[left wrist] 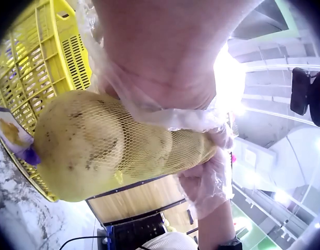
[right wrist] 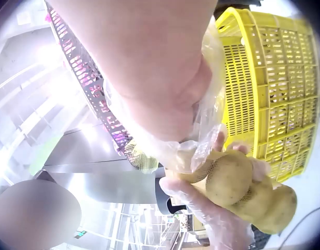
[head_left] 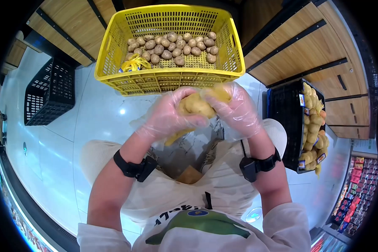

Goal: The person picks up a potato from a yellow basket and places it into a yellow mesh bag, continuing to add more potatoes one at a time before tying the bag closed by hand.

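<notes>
Netted potatoes (head_left: 196,107) are held above the floor (head_left: 54,155), on the near side of a yellow plastic crate (head_left: 172,78). The plastic-gloved left hand (head_left: 169,112) grips the bag's filled part; the right hand (head_left: 236,108), gloved likewise, clasps its gathered mesh (left wrist: 186,152). Loose potatoes (head_left: 172,47) lie in the crate, beside a bundle of yellow nets (head_left: 135,63). Around it stand 2 black crates, 1 at left (head_left: 50,94), 1 at right (head_left: 283,122) bearing bagged potatoes (head_left: 313,130).
</notes>
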Demonstrator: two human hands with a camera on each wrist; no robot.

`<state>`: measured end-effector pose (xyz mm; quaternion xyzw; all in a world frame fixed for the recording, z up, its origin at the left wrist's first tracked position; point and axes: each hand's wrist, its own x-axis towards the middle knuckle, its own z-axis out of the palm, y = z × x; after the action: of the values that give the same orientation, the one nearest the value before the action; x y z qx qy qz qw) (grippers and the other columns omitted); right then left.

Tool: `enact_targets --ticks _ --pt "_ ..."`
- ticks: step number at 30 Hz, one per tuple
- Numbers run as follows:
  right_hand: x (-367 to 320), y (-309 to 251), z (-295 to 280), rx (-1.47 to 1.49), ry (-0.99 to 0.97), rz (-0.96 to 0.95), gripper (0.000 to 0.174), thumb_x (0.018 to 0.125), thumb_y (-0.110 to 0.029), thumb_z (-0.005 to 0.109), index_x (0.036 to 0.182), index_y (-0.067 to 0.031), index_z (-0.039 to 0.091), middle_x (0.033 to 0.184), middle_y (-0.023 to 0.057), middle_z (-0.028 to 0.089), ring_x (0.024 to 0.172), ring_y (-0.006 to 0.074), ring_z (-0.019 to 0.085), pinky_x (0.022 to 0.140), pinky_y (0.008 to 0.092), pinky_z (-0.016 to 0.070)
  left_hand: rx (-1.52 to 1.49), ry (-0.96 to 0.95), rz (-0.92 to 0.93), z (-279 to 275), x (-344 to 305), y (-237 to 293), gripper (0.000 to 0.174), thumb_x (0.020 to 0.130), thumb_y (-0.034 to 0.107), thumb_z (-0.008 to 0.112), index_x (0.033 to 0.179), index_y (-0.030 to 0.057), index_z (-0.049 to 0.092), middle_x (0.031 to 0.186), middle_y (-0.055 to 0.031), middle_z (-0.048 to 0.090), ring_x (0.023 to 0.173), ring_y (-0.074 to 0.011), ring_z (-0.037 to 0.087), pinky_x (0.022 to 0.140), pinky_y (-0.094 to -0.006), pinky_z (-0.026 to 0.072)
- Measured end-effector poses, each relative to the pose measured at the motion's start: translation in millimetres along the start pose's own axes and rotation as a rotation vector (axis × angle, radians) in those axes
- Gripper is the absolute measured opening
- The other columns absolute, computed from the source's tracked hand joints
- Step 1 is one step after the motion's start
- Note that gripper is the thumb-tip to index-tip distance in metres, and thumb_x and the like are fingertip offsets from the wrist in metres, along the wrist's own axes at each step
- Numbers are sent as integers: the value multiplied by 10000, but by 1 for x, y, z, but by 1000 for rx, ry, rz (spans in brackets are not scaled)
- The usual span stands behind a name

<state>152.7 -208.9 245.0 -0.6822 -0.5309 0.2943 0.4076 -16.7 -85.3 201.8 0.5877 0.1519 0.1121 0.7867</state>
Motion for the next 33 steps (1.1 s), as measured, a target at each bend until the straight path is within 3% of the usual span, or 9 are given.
enact_targets --ticks 10,16,19,21,25,27,30,32,33 --pt "-3 6 11 411 191 133 137 906 -93 660 993 9 692 875 54 694 808 121 627 741 289 515 33 -28 -78 -5 -3 -3 663 749 211 888 1291 19 557 1124 -45 657 989 -106 628 846 -284 537" --pt "-1 -1 0 259 104 67 225 942 -170 643 1031 34 680 911 82 709 858 133 635 793 298 514 -28 7 -68 4 -6 -1 617 777 186 863 1291 13 570 1123 -31 651 982 -91 619 837 -265 534" --pt "-1 -7 -4 308 82 59 260 921 -213 665 1037 18 692 920 100 712 841 181 646 797 313 516 -33 -3 -33 6 -6 2 580 793 153 847 1289 16 580 1125 -22 646 983 -85 607 847 -265 529" --pt "-1 -7 -14 29 -43 54 269 888 -242 698 1021 -9 712 911 119 714 818 233 657 781 336 521 -15 -23 -5 6 -6 0 563 799 137 839 1288 19 585 1129 -18 642 987 -82 599 858 -266 525" --pt "1 -11 -18 -67 -63 14 292 862 -286 726 977 -18 719 889 129 715 782 261 657 748 359 522 147 -28 82 6 -7 -1 565 784 109 837 1291 34 600 1171 -19 637 1037 -103 593 911 -286 506" --pt "4 -6 -21 -144 -157 32 257 817 -244 740 946 -21 719 839 138 702 757 273 653 722 370 519 179 -42 79 7 -7 1 608 763 102 844 1313 42 594 1204 -25 632 1071 -125 598 943 -303 498" --pt "2 -5 -19 -210 -93 -73 183 770 -154 716 899 -25 710 785 137 674 721 282 635 698 367 513 211 -52 58 7 -8 -1 598 773 109 839 1313 40 593 1188 -21 637 1052 -115 600 934 -292 498" --pt "1 1 -15 -207 -60 -109 158 753 -117 693 882 -26 704 774 138 664 720 281 633 696 363 513 118 -26 17 7 -8 -7 394 815 111 821 1164 34 654 1071 12 659 972 -78 598 869 -265 512" --pt "0 5 -12 -205 -27 -148 142 737 -79 670 866 -27 698 763 140 655 719 280 631 694 360 513 117 -27 13 9 -8 -5 394 815 111 821 1164 34 654 1071 12 659 972 -78 598 869 -265 512"
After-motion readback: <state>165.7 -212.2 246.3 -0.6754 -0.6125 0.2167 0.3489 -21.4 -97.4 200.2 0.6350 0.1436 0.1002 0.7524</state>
